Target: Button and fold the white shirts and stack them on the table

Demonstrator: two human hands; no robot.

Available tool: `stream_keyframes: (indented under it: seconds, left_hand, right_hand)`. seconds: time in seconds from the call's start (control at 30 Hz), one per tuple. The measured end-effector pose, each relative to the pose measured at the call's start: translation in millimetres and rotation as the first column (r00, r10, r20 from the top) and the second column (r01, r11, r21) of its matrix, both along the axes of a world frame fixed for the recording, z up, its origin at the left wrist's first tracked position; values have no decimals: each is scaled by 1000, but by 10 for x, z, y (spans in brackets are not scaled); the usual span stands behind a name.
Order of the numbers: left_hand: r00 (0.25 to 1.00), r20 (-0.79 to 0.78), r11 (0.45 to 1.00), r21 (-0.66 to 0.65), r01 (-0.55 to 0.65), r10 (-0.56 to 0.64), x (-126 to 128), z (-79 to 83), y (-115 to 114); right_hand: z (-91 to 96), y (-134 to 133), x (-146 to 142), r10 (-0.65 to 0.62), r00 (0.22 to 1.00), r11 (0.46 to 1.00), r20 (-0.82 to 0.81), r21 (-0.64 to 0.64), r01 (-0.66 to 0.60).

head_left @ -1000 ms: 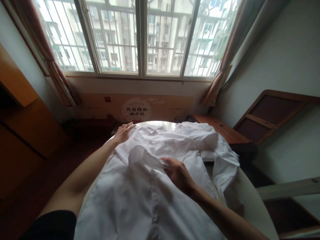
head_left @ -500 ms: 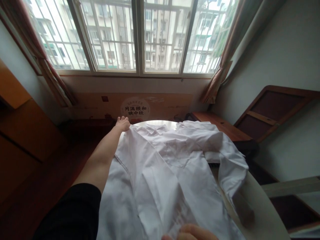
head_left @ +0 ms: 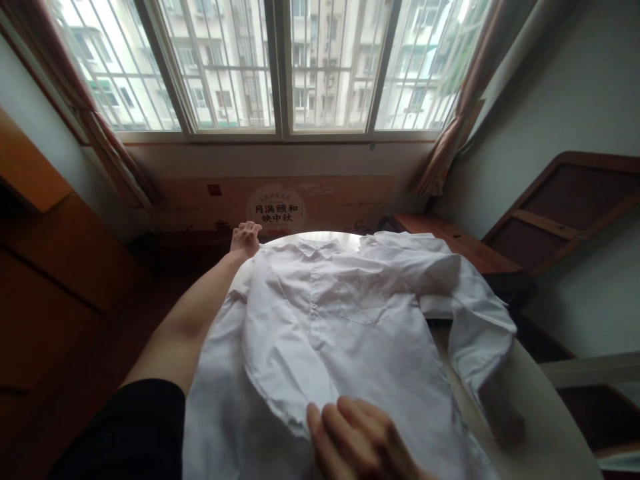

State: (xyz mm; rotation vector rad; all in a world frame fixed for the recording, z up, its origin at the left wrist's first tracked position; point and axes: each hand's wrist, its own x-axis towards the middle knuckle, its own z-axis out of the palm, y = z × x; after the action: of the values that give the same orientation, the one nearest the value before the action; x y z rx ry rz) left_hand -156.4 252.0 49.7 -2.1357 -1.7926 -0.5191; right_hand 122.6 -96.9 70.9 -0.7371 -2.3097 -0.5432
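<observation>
A white button-up shirt (head_left: 350, 320) lies spread front-up on a round table (head_left: 545, 427), collar toward the window. My left hand (head_left: 245, 239) reaches to the far left shoulder of the shirt beside the collar, fingers curled on the cloth edge. My right hand (head_left: 357, 440) rests near the bottom of the view on the shirt's front panel, fingers together and pressed on the folded-over fabric. One sleeve (head_left: 480, 320) is bunched at the right and hangs over the table's edge.
A large barred window (head_left: 280, 67) with curtains fills the far wall, and a cardboard panel with printed characters (head_left: 273, 208) leans below it. Wooden furniture (head_left: 50, 253) stands at the left; a wooden bench (head_left: 450, 240) and a leaning frame (head_left: 565, 213) are at the right.
My right hand has drawn back toward me along the shirt's front and now presses the folded left panel flat. My left hand stays at the shoulder. The shirt front lies smoother.
</observation>
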Motion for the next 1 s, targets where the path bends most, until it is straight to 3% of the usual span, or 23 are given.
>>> stream_keyframes:
  seconds: [0.13, 0.23, 0.3, 0.37, 0.5, 0.67, 0.73, 0.8, 0.9, 1.0]
  left_hand:
    - [952, 47, 951, -47, 305, -303, -411, -185, -663]
    - [873, 34, 845, -236, 480, -487, -577, -411, -1176]
    - [842, 38, 793, -315, 521, -538, -564, -538, -1399]
    - [869, 15, 825, -306, 474, -494, -465, -607, -1502]
    - [976, -62, 969, -148, 199, -210, -190, -541, -1448]
    - [996, 0, 995, -41, -94, 94, -220, -259, -1197]
    - [982, 53, 983, -34, -179, 181, -351, -179, -1103]
    - [971, 69, 972, -58, -227, 231, -481, -159, -1039]
    - [966, 19, 953, -170, -250, 257, -623, -236, -1007]
    - [924, 7, 878, -314, -360, 382, -725, -366, -1017]
  right_hand:
    - [337, 283, 303, -65, 991, 996, -119, -67, 57]
    - [475, 448, 363, -133, 969, 991, -206, -58, 124]
    - [543, 534, 345, -178, 953, 984, -246, -40, 174]
    - [630, 600, 313, -207, 934, 977, -291, -18, 211]
    - [890, 657, 270, -197, 902, 973, -384, 38, 228]
    - [1130, 515, 313, -118, 927, 983, -357, 88, 160]
    - [1073, 377, 292, -52, 967, 995, -249, 68, 71]
    - [899, 219, 196, 18, 991, 999, -132, 33, -13]
    - [470, 5, -80, 119, 993, 993, -9, -7, -120]
    - [-31, -148, -399, 151, 988, 989, 21, -12, -151]
